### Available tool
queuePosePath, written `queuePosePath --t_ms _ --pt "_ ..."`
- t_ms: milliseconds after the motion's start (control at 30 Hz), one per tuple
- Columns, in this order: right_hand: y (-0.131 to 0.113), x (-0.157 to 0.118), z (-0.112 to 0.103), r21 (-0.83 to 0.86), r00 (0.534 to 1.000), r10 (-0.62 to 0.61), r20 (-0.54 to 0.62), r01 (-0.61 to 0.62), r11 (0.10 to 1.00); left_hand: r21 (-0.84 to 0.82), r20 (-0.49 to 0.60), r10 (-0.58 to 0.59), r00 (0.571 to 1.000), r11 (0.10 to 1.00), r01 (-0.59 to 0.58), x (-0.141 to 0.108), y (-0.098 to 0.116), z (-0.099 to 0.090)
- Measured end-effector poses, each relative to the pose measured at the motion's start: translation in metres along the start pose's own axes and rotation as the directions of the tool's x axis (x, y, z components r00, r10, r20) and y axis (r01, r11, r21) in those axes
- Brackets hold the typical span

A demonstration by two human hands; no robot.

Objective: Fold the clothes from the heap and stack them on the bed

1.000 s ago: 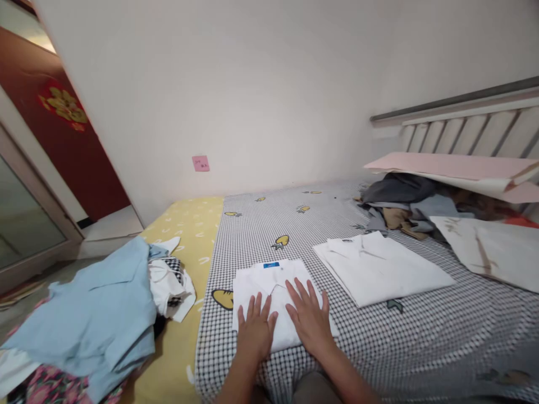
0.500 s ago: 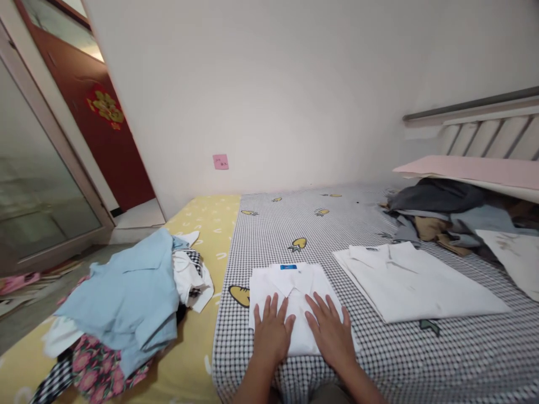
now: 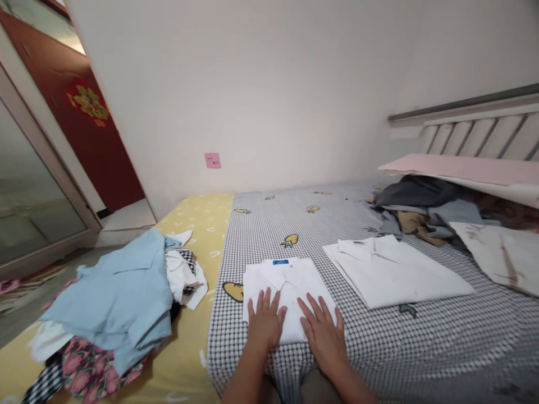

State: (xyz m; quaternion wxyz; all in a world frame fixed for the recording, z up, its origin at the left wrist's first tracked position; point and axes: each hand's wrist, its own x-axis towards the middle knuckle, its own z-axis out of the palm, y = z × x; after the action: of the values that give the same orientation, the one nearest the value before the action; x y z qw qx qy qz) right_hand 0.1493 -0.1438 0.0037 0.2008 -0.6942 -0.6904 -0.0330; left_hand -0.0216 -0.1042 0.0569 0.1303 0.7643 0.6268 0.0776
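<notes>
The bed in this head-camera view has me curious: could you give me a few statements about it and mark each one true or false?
1. The left hand and the right hand lie flat on a folded white shirt. True.
2. The blue label sits at the shirt's near edge, under the palms. False: it sits at the far edge, beyond the hands.
3. A second folded white shirt lies to the right of the hands on the checked sheet. True.
4. The light-blue garment is piled on the checked sheet. False: it lies in a heap on the yellow bedding to the left.
5. A pink note is stuck to the wall. True.
</notes>
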Motion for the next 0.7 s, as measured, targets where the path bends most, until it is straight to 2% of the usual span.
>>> queuePosePath --t_ms 67,167,267,367,467,567,633,700 --pt "0.0 0.001 -0.004 -0.004 1.0 -0.004 0.008 0.004 1.0 -0.031 -0.049 0.071 0.996 0.997 -0.072 -0.004 -0.008 0.002" --pt "0.006 -0.003 -0.01 -0.022 1.0 -0.007 0.015 0.007 1.0 -0.12 -0.2 0.145 0.969 0.978 -0.171 -0.016 -0.036 0.012" --pt "0.019 -0.019 -0.013 -0.056 0.999 0.031 0.013 -0.03 0.998 -0.302 -0.366 -0.004 0.931 0.947 -0.115 -0.036 -0.071 0.023" --pt "0.037 -0.043 -0.014 -0.064 0.997 0.073 0.003 -0.072 0.995 -0.503 -0.463 -0.15 0.874 0.856 -0.119 -0.063 -0.091 0.027" --pt "0.055 -0.067 -0.013 0.016 0.994 0.108 -0.024 -0.108 0.994 -0.669 -0.454 -0.249 0.855 0.73 -0.143 -0.089 -0.092 0.024" --pt "0.072 -0.086 -0.01 0.235 0.976 0.198 -0.086 -0.173 0.956 -0.768 -0.401 -0.344 0.849 0.631 -0.107 -0.103 -0.083 0.022" --pt "0.08 -0.096 -0.011 0.455 0.951 0.289 -0.107 -0.212 0.865 -0.809 -0.354 -0.402 0.844 0.585 -0.06 -0.105 -0.078 0.023" --pt "0.082 -0.105 -0.014 0.673 0.913 0.405 -0.041 -0.275 0.687 -0.853 -0.285 -0.448 0.847 0.522 -0.01 -0.103 -0.075 0.025"
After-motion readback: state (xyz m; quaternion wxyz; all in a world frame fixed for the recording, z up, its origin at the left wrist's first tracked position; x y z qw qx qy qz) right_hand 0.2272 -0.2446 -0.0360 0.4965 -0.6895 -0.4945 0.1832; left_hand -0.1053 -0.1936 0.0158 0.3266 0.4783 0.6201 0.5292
